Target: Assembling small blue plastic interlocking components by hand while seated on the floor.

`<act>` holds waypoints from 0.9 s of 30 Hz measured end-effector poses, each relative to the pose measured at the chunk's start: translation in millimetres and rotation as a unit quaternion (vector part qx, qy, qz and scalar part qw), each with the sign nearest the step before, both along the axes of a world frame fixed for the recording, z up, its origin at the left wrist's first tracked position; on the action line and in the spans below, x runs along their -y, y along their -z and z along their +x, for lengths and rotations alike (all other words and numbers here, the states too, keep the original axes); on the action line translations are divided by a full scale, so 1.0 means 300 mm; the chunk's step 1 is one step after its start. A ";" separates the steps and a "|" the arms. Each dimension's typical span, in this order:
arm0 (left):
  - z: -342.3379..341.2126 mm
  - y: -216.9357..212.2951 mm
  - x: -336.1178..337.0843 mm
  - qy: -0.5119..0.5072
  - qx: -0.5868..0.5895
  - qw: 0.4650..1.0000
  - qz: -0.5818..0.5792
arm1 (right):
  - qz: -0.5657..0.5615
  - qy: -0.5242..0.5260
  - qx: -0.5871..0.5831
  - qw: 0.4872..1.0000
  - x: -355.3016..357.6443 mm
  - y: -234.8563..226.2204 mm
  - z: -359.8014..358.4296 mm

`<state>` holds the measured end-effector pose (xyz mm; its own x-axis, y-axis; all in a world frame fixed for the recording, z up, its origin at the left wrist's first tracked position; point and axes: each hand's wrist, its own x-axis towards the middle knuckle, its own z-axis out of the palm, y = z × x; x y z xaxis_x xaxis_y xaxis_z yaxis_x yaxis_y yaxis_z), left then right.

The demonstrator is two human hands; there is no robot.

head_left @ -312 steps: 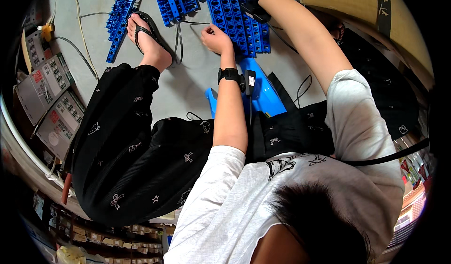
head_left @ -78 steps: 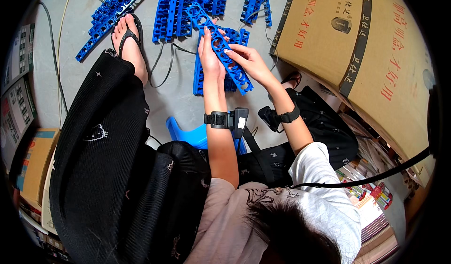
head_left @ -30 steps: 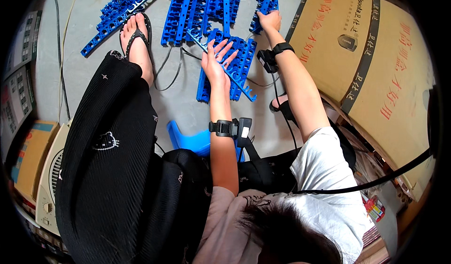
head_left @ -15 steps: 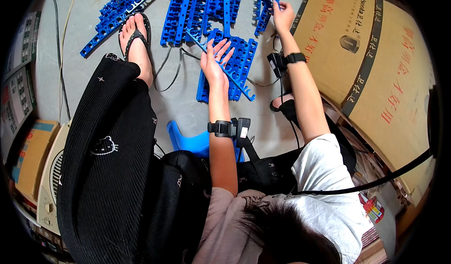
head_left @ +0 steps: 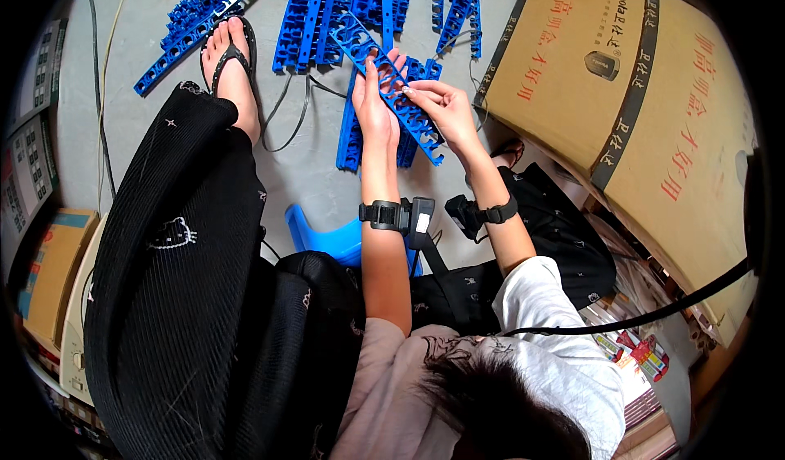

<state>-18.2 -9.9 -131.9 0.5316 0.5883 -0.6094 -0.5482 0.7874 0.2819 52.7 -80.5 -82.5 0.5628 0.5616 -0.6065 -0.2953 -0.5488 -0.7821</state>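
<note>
Left fingers (head_left: 371, 76) hold a blue strip (head_left: 391, 90) crosswise; right fingers (head_left: 427, 100) touch it, grip unclear.

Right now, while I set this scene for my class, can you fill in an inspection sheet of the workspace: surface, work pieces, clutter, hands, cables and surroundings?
Surface: grey floor, smooth-looking.
Work pieces: one blue slotted strip held slantwise; more blue strips lie grouped on the floor.
Clutter: a blue plastic object, partly hidden by the left forearm; its kind is unclear.
Hands: left hand holds the strip; right hand has its fingers at the strip's edge, whether pinching is unclear.
Cables: a thick black cable crosses the lower right; thinner ones lie on the floor.
Surroundings: large cardboard box at right, smaller cardboard box at left.
</note>
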 end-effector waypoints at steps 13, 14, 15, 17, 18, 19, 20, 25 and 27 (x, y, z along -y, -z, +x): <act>-0.006 -0.019 -0.012 0.041 0.002 0.999 -0.035 | -0.021 0.035 -0.038 0.998 0.055 -0.031 -0.017; -0.009 -0.017 -0.016 0.042 -0.003 0.998 -0.036 | -0.021 0.035 -0.039 0.998 0.051 -0.028 -0.020; -0.010 -0.014 -0.015 0.043 -0.007 0.998 -0.039 | -0.021 0.032 -0.042 0.998 0.049 -0.023 -0.021; -0.014 -0.008 -0.014 0.046 -0.014 0.998 -0.038 | -0.023 0.029 -0.044 0.998 0.050 -0.013 -0.021; -0.016 -0.005 -0.014 0.045 -0.015 0.998 -0.038 | -0.023 0.023 -0.042 0.999 0.052 -0.006 -0.022; -0.017 -0.003 -0.013 0.044 -0.017 0.998 -0.038 | -0.024 0.017 -0.040 0.999 0.053 -0.001 -0.021; -0.017 0.000 -0.012 0.044 -0.017 0.998 -0.037 | -0.024 0.017 -0.040 0.999 0.055 0.003 -0.020; -0.002 0.020 0.004 0.021 -0.019 0.999 -0.038 | -0.017 -0.016 0.009 1.000 0.066 0.028 -0.007; -0.004 0.033 0.014 0.011 -0.023 0.999 -0.034 | 0.016 0.012 0.021 1.000 0.056 0.041 0.012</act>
<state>-19.5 -14.0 -141.7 0.5143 0.5337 -0.6713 -0.5191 0.8168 0.2517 56.2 -97.3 -94.9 0.6009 0.5664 -0.5640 -0.2746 -0.5164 -0.8111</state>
